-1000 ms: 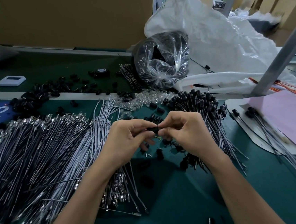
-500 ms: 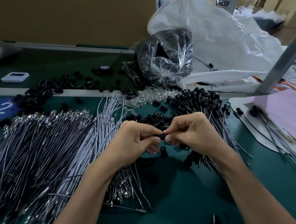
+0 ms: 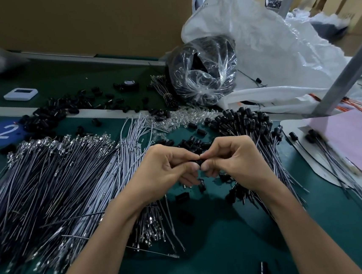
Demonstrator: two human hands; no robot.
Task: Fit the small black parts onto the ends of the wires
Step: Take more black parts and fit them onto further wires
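Note:
My left hand [image 3: 168, 171] and my right hand [image 3: 233, 160] meet fingertip to fingertip above the green table. Between them they pinch one small black part [image 3: 198, 162]; the wire end is hidden by the fingers. A big spread of grey wires with metal ends [image 3: 54, 184] lies to the left, under my left forearm. Wires with black parts fitted [image 3: 249, 125] are heaped to the right, behind my right hand. Loose black parts [image 3: 192, 142] lie just beyond my fingers, and more [image 3: 51, 114] are scattered at the back left.
A clear bag of black parts [image 3: 202, 73] and a large white sack [image 3: 277, 45] stand behind. A grey metal post [image 3: 346, 70] slants at right above pink paper [image 3: 357, 142]. A small white device [image 3: 21, 94] lies back left. One black part [image 3: 264, 272] rests near the front edge.
Both hands have stayed pressed together on the black part, their fingertips shifting slightly. The camera has tilted a little, so the scene sits lower in view.

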